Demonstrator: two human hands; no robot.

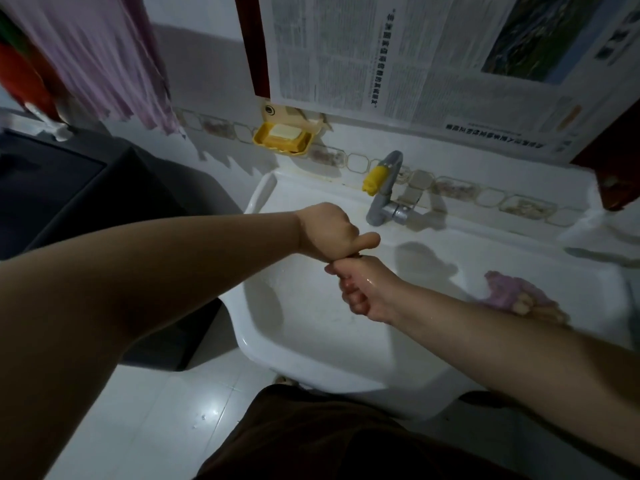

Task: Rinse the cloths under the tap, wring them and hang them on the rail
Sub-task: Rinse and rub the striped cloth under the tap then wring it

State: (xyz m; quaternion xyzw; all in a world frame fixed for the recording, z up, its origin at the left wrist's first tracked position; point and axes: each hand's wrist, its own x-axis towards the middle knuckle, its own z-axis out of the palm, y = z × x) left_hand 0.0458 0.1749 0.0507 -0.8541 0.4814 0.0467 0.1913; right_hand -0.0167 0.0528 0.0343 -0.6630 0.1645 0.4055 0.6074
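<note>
Both fists, left hand (327, 232) and right hand (363, 289), apparently wring something hidden.

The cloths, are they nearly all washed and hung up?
Partly. One pink cloth already hangs at the upper left. Both fists, left hand and right hand, are clenched together over the sink as if wringing, though whatever they squeeze is hidden. A purple cloth still lies on the sink's right side, waiting.

Dim, hard shadows (wide-angle bend at edges).
</note>
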